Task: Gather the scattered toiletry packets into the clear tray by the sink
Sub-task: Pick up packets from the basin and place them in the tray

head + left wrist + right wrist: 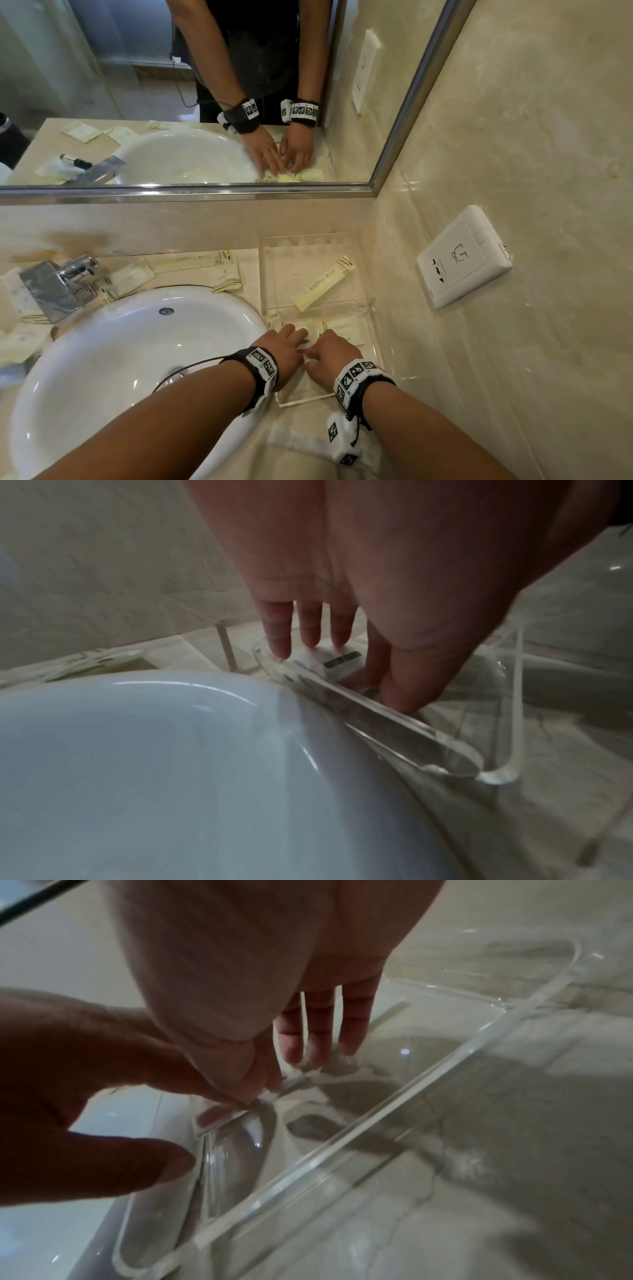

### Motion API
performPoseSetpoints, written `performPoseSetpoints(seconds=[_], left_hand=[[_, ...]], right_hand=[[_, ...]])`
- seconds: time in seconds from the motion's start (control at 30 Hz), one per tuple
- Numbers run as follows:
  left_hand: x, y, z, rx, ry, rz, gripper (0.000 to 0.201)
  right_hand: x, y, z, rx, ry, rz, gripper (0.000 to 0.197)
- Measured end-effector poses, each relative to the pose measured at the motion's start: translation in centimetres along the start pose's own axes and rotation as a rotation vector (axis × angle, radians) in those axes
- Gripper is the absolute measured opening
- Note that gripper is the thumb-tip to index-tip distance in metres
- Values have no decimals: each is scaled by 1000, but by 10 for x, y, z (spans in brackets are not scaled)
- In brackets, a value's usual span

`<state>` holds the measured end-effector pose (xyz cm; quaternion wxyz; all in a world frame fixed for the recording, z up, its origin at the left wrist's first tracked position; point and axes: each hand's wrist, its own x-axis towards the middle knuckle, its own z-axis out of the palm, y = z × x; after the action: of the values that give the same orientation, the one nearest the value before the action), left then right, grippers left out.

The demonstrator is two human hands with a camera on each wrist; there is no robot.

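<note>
Inside the clear tray (368, 301), which stands just right of the sink (137, 342), a long cream sachet (323, 283) lies aslant in the far compartment. In the near compartment flat packets (346, 331) lie under both hands. The left hand (286, 346) rests straight fingers on them; the right hand (334, 356), fingers loosely bent, touches their edge. They appear to be settling packets in place. More packets (219, 270) wait behind the sink, beside the faucet (58, 287); fetching those likely comes next.
</note>
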<state>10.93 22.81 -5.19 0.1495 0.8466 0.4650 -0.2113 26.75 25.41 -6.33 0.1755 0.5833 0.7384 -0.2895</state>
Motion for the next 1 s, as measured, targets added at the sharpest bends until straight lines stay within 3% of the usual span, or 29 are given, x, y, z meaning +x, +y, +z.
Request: performPoseSetpoints(seconds=[0.13,0.33,0.53,0.67,0.77,1.0], left_hand=[[-1,0,-2,8,21,-55,38],[6,1,2,0,123,-43,37],[14,-1,10,62,28,-14,36],[20,-4,17,103,189,-1,33],[24,-3,18,101,258,4,14],[31,1,19,35,380,25,32]], right_hand=[[-1,2,-4,-48,22,-104,41],[-3,10,-10,-62,263,7,31],[-1,15,-7,-37,175,57,41],[2,17,-1,12,144,28,46],[2,19,-1,35,118,-1,51],[2,27,-2,50,103,-45,50]])
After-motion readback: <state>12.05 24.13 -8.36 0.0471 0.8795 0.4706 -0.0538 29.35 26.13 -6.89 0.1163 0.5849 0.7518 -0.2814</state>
